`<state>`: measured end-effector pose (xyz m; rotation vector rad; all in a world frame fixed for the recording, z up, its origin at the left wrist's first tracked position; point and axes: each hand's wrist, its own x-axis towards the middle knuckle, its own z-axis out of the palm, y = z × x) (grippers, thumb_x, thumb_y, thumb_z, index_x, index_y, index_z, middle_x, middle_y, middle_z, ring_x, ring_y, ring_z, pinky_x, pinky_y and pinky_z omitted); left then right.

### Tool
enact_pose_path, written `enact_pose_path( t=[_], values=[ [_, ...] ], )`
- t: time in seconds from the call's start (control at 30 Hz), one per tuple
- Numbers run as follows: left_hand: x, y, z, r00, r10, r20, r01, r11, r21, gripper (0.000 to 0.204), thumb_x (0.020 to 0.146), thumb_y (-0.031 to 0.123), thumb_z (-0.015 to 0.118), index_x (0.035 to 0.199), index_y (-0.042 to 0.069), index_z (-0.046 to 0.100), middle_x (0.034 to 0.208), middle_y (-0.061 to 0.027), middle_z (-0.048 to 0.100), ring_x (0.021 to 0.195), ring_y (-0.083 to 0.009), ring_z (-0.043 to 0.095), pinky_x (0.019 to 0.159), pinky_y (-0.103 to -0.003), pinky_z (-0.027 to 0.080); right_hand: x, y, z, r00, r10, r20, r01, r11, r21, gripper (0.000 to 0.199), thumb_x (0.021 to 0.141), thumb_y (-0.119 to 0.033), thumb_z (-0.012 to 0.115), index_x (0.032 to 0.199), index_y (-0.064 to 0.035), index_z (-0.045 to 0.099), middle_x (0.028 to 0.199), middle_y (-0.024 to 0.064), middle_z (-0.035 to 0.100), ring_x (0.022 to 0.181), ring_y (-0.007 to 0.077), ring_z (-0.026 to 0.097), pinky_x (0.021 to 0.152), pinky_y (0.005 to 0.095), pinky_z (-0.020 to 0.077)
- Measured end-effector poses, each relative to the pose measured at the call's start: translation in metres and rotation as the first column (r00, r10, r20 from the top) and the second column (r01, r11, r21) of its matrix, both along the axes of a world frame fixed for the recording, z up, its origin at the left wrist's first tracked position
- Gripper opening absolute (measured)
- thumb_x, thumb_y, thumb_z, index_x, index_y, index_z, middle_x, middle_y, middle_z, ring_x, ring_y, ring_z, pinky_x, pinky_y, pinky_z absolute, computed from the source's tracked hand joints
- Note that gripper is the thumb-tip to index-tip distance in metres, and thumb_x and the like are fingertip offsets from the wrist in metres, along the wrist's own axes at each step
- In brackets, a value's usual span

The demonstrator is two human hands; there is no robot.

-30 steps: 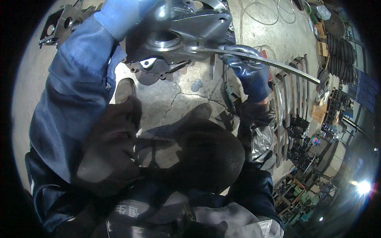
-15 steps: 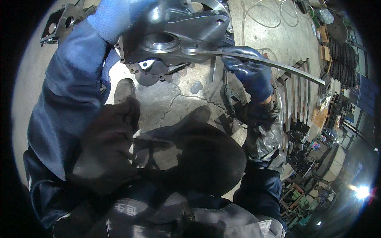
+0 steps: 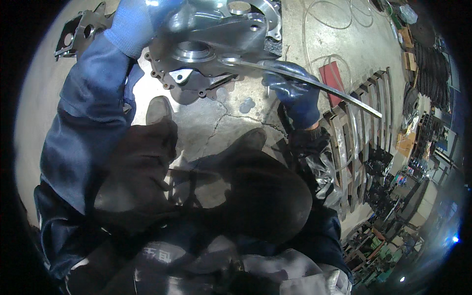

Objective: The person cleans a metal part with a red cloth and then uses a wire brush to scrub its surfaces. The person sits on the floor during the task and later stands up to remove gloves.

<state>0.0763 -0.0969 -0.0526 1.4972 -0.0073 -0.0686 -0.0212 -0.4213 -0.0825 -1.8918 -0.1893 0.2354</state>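
Clutching straight, shiny grey steel bar (image 3: 339, 95) in right hand (image 3: 292, 93), at small bore (image 3: 231, 59) of glossy dark housing (image 3: 236, 37). Slanting more steeply than half a second ago. Can't tell left hand's (image 3: 138, 23) grip.

Around the housing (image 3: 236, 35)

The left hand (image 3: 142, 25) is at its left; the right hand (image 3: 293, 96), at its near right, holds a metal bar (image 3: 324, 87) running rightward from a small bore (image 3: 230, 57). A cover casting (image 3: 192, 91) shows past the near edge. Farther left is a bracket (image 3: 78, 33); behind right, a hose (image 3: 305, 30); right, metal strips (image 3: 339, 140).
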Motion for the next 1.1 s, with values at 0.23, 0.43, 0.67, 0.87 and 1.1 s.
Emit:
enact_pose_path(
  t=[0.23,0.43,0.67,0.87,1.1],
  values=[
    [-0.002,-0.003,-0.001,0.99,-0.001,0.141,-0.006,0.999,0.05,0.031,0.093,0.009,0.075,0.122,-0.004,0.071,0.11,-0.0128,0.076,0.097,-0.0184,0.074,0.086,-0.029,0.06,-0.008,-0.026,0.02,0.999,-0.046,-0.017,0.045,0.997,-0.059,0.027,0.09,-0.001,0.077,0.116,0.0038,0.072,0.107,0.0123,0.077,0.095,0.0183,0.074,0.086,0.0318,0.0609],
    [0.006,0.005,-0.015,0.991,-0.027,0.131,0.033,0.998,-0.044,0.027,0.093,0.005,0.074,0.119,-0.003,0.072,0.107,-0.0121,0.076,0.094,-0.0182,0.074,0.085,-0.029,0.061,0.012,-0.007,0.016,0.997,0.058,0.059,-0.048,0.986,-0.162,0.023,0.092,-0.012,0.079,0.112,-0.0029,0.076,0.107,0.0106,0.078,0.094,0.0222,0.076,0.085,0.0331,0.0601],
    [0.006,0.014,-0.013,0.999,-0.048,0.011,0.049,0.998,-0.026,0.028,0.094,0.011,0.076,0.118,-0.002,0.072,0.107,-0.0123,0.076,0.094,-0.0185,0.074,0.086,-0.03,0.061,0.028,0.009,0.02,0.976,0.205,0.075,-0.183,0.955,-0.234,0.018,0.092,-0.016,0.078,0.108,-0.0061,0.077,0.105,0.0105,0.078,0.091,0.0235,0.076,0.081,0.0335,0.0602],
    [0.007,0.013,-0.015,0.974,-0.094,0.207,0.074,0.992,0.099,0.03,0.093,0.017,0.078,0.117,-0.002,0.072,0.105,-0.0135,0.077,0.093,-0.019,0.075,0.086,-0.031,0.062,0.035,0.01,0.012,0.96,0.252,0.121,-0.208,0.933,-0.293,0.019,0.092,-0.014,0.078,0.109,-0.0074,0.077,0.105,0.0102,0.077,0.092,0.0248,0.076,0.081,0.0349,0.0606],
    [0.009,0.01,-0.015,0.984,-0.069,0.164,0.076,0.997,-0.035,0.029,0.093,0.012,0.077,0.117,-0.002,0.071,0.106,-0.0132,0.076,0.092,-0.0189,0.074,0.084,-0.032,0.063,0.028,0.003,0.032,0.985,0.174,-0.013,-0.171,0.95,-0.26,0.022,0.093,-0.011,0.076,0.113,-0.0024,0.076,0.107,0.01,0.077,0.092,0.0187,0.075,0.081,0.032,0.0604]
  ],
)
